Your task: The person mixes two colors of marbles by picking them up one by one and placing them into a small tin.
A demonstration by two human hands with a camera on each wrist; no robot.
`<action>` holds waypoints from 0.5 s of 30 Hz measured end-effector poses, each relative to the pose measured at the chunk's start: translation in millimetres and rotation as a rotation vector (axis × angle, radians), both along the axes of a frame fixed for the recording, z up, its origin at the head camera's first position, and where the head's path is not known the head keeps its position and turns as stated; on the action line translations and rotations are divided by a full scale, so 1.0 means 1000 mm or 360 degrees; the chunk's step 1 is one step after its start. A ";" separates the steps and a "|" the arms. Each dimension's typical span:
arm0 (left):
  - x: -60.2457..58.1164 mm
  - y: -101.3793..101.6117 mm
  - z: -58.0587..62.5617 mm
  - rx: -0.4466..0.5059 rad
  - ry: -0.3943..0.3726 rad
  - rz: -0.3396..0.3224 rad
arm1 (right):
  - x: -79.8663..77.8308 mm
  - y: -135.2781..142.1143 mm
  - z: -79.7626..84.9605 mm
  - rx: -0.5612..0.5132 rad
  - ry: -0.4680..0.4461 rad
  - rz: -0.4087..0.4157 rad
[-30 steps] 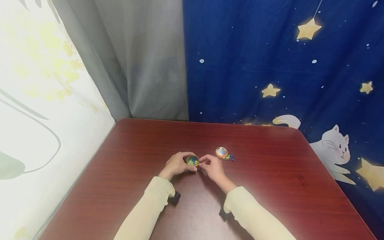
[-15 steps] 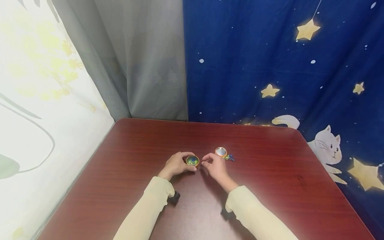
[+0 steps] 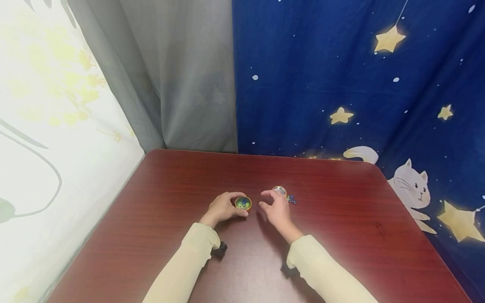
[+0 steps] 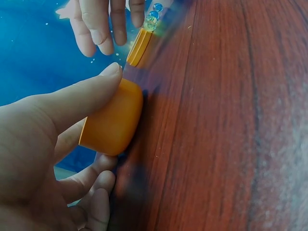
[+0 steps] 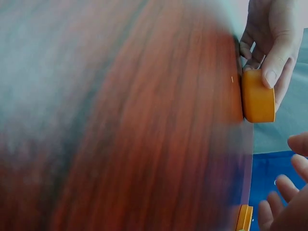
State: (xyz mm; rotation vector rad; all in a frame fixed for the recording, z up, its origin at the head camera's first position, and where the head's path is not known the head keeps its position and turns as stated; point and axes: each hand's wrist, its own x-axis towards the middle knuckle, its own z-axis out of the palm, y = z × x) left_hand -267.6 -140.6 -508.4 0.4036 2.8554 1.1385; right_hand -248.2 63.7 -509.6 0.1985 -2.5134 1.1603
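Observation:
My left hand holds a small round orange container upright on the table, thumb on one side and fingers on the other. Green and blue glass marbles lie inside it. My right hand hovers to the right of the container, fingers spread and relaxed, with nothing between them. Just beyond that hand lies an orange-rimmed lid with a silvery inside, partly covered by the fingers. Several loose marbles rest against the lid's near right side; some are hidden behind the right hand in the head view.
The dark red wood-grain table has a rounded far edge. Behind it hang a grey curtain and a blue star-patterned curtain. A pale printed cloth borders the left side.
My right hand has drawn away from the container's rim, moving right toward the lid, and its fingers have spread from a pinch. My left hand and the container stay in place.

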 end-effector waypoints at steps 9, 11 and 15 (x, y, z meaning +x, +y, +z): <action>0.000 0.000 -0.002 -0.0012 0.0005 -0.0003 | 0.001 0.009 -0.001 0.0013 0.0091 -0.0105; 0.000 0.000 -0.002 -0.0011 0.0009 -0.0002 | 0.000 0.012 -0.002 0.0016 0.0095 -0.0119; 0.000 -0.001 -0.003 -0.0014 0.0014 0.0003 | 0.000 0.018 -0.004 0.0013 0.0078 -0.0136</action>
